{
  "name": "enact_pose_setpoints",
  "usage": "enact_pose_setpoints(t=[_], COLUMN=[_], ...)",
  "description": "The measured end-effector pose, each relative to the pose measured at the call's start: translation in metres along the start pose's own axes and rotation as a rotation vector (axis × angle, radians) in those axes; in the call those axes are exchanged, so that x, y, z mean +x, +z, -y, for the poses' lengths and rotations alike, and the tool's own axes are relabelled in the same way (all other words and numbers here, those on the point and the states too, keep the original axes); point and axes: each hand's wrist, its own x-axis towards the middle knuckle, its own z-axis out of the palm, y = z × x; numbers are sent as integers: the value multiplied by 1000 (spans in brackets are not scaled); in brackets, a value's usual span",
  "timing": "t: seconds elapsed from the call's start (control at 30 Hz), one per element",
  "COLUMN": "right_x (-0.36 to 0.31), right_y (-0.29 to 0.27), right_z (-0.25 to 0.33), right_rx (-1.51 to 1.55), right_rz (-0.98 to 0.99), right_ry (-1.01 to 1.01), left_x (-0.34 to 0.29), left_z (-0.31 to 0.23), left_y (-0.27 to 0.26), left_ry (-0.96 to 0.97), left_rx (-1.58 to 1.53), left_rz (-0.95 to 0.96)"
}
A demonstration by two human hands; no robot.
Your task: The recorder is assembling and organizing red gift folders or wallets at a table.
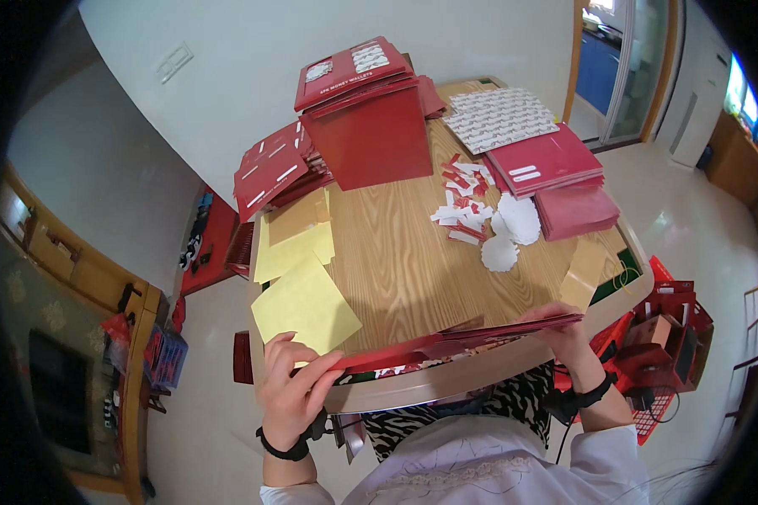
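While both hands grip red cards (459, 337), table edge

Single head-worn fisheye view, steeply down, close over the wooden table (413, 261).

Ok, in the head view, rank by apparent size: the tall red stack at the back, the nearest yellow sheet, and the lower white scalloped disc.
1. Tall red stack, largest.
2. Nearest yellow sheet, somewhat smaller, though it lies nearer the camera.
3. Lower white scalloped disc, clearly smallest.
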Motion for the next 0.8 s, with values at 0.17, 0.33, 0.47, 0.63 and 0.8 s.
enact_pose_setpoints(t=[0.17,0.33,0.47,0.63,0.8], right_x=[-2,4,4,0,-5], right_y=[0,12,13,14,20], right_z=[-9,1,0,-11,-20], right_rx=[49,24,6,-15,102], right_rz=[-55,-14,5,22,-92], right_ry=[89,89,73,69,154], left_x=[0,-42,-33,-35,-34], left_z=[-10,-16,-12,-6,-5], left_y=[13,51,74,81,83], left_ry=[8,219,87,61,25], left_rx=[334,134,163,195,83], left_rz=[-141,-141,-7,79,83])
